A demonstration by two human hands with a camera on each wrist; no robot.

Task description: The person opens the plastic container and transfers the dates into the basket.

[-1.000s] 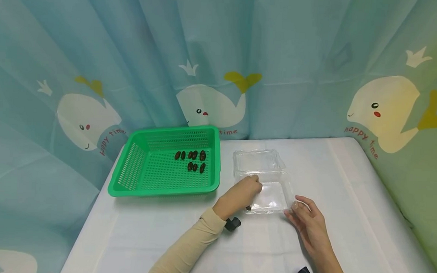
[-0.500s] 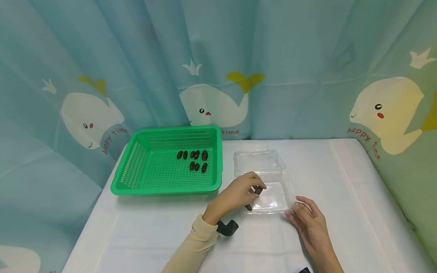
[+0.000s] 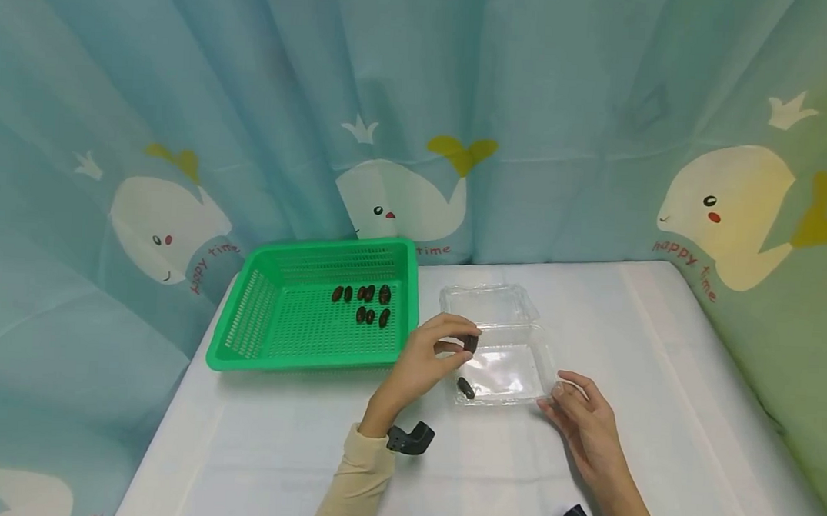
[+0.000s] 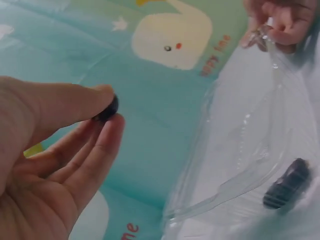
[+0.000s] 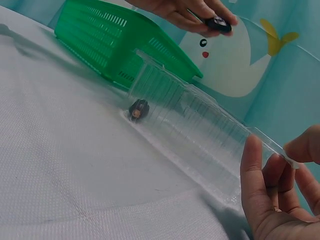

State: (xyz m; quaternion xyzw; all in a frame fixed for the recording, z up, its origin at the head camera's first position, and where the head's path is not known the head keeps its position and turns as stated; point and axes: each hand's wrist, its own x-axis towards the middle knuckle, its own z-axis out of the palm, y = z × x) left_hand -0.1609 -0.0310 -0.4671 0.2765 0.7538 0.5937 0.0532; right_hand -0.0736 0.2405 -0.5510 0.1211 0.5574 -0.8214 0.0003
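A clear plastic clamshell box (image 3: pixel 509 374) stands on the table. My left hand (image 3: pixel 417 363) is over its left side and pinches a dark brown date (image 3: pixel 470 344) between thumb and fingers. In the left wrist view, that held date (image 4: pixel 107 109) is raised above the box rim. Another date (image 3: pixel 466 388) lies inside, at the box's front left corner; the right wrist view shows this date (image 5: pixel 138 110) through the clear wall. At the front right corner, my right hand (image 3: pixel 588 427) grips the rim between thumb and fingers.
Left of the box, a green plastic basket (image 3: pixel 312 361) holds several dates (image 3: pixel 385 294) toward its right side. The box's hinged lid (image 3: pixel 484 304) lies folded back behind it. Behind the white-covered table (image 3: pixel 294 461) hangs a whale-print curtain (image 3: pixel 565 126).
My left hand has come up out of the box and moved left, a date in its fingers. The date in the corner is now uncovered. My right hand has stayed at the rim.
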